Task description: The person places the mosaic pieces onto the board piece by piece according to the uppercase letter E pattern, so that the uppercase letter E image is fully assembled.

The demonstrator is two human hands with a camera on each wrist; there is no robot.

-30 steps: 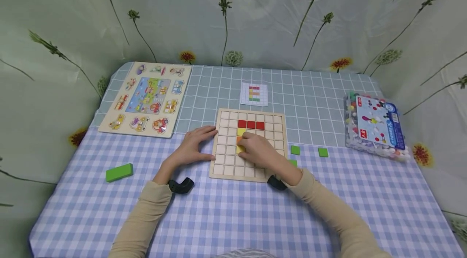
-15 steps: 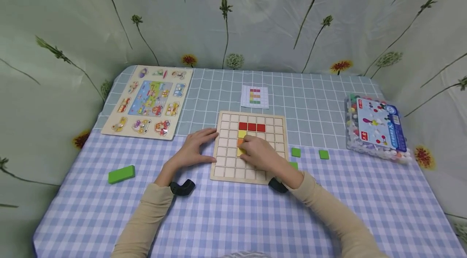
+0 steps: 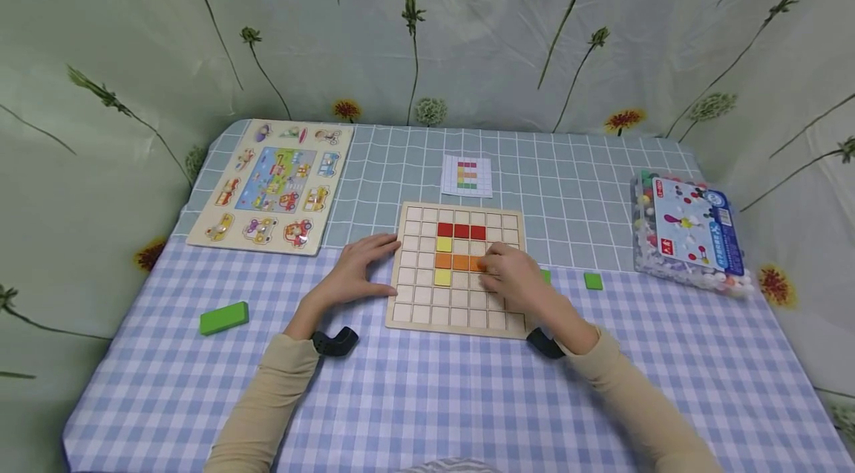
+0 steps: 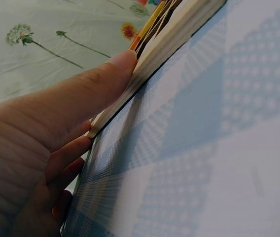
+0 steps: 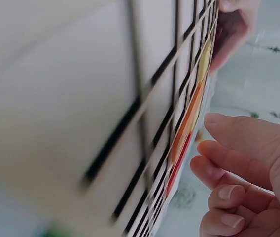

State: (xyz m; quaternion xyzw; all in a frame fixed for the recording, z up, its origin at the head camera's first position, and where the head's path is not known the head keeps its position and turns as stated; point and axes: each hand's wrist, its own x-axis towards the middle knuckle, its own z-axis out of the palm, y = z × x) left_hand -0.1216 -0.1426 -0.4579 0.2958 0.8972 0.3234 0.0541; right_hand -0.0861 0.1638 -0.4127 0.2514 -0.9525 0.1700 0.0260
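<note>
The wooden grid board has the left hand, spread, at nine o'clock; the right hand, nearer, thumb and forefinger slightly parted, is at the three o'clock end of the nine-to-three orange tile row.

A play corner, this: gridded board on checked tablecloth, picture puzzle left of the board, flowered drape beyond it!

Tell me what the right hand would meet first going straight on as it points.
The right hand would probably meet the orange tiles first, at their row's right end; its height above the board is unclear, so it might pass over.
</note>
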